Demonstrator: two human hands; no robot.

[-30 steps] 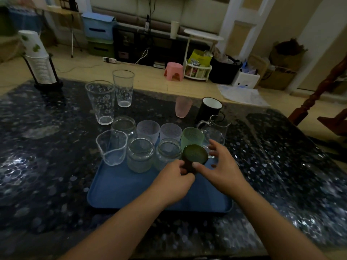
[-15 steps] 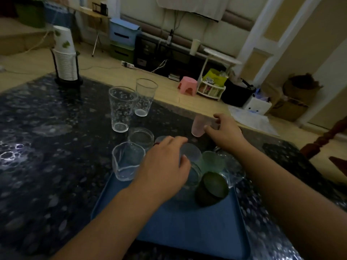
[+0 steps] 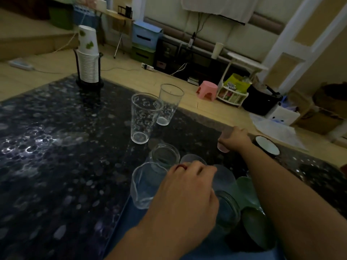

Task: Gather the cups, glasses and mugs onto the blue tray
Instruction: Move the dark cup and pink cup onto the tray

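The blue tray (image 3: pixel 129 218) lies at the near edge of the dark table, mostly hidden under my arms. On it stand a clear measuring jug (image 3: pixel 145 184), several glass jars and small cups, and a dark green cup (image 3: pixel 257 226) at the right. My left hand (image 3: pixel 187 196) hovers over the jars, fingers curled, holding nothing that I can see. My right hand (image 3: pixel 235 139) is closed around a pink cup (image 3: pixel 222 146) on the table beyond the tray. A black mug with a white inside (image 3: pixel 267 146) stands just right of that hand.
Two tall clear glasses, a printed glass (image 3: pixel 144 117) and a plain glass (image 3: pixel 169 104), stand on the table behind the tray. A stack of paper cups in a black holder (image 3: pixel 88 61) sits at the far left corner. The table's far edge runs close behind the pink cup.
My view has moved closer and to the right. My right hand has closed fully around the pink cup. My left hand stays above the jars on the tray.
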